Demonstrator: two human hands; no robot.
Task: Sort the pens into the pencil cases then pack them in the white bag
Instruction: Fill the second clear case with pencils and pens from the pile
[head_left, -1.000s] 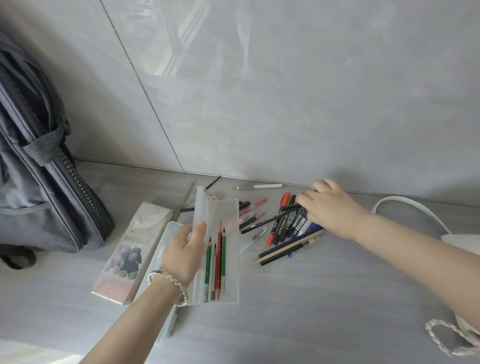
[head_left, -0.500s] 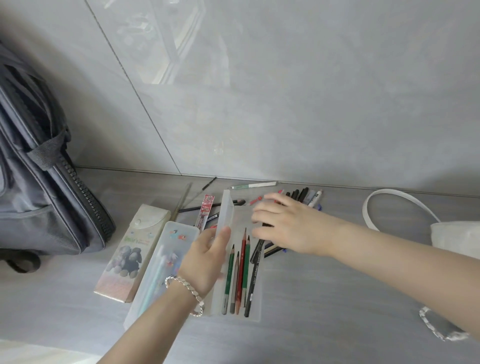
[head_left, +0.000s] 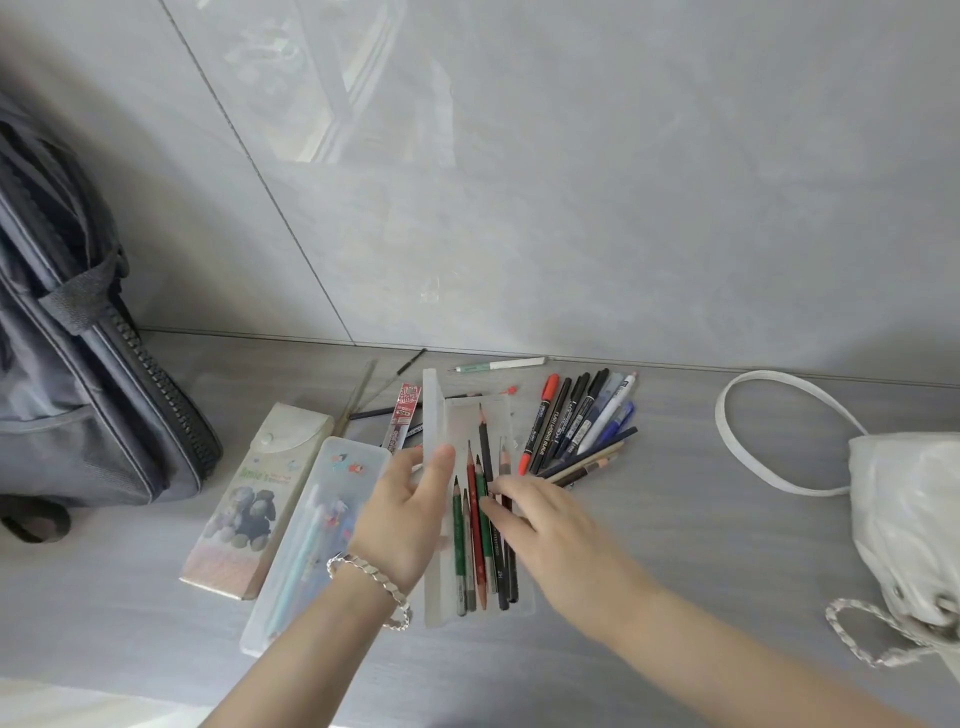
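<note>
A clear plastic pencil case (head_left: 501, 415) lies open on the grey surface with several pencils (head_left: 472, 525) in it, green, red and black. My left hand (head_left: 405, 512) holds its raised lid (head_left: 434, 410), thumb on the lid's edge. My right hand (head_left: 545, 525) rests with straight fingers on the black pencils inside the case. A loose pile of pens and markers (head_left: 576, 423) lies just right of the case. The white bag (head_left: 909, 519) sits at the right edge with its strap looped out.
Left of the open case lie a translucent cartoon pencil case (head_left: 317, 525) and a bear-print pencil case (head_left: 260, 493). A red refill packet (head_left: 402, 415) and a white-green pen (head_left: 498, 365) lie near the wall. A grey backpack (head_left: 78, 364) stands at the far left.
My right hand left the pen pile, laid black pencils in the clear case, and now rests lower on them. My left hand kept hold of the lid.
</note>
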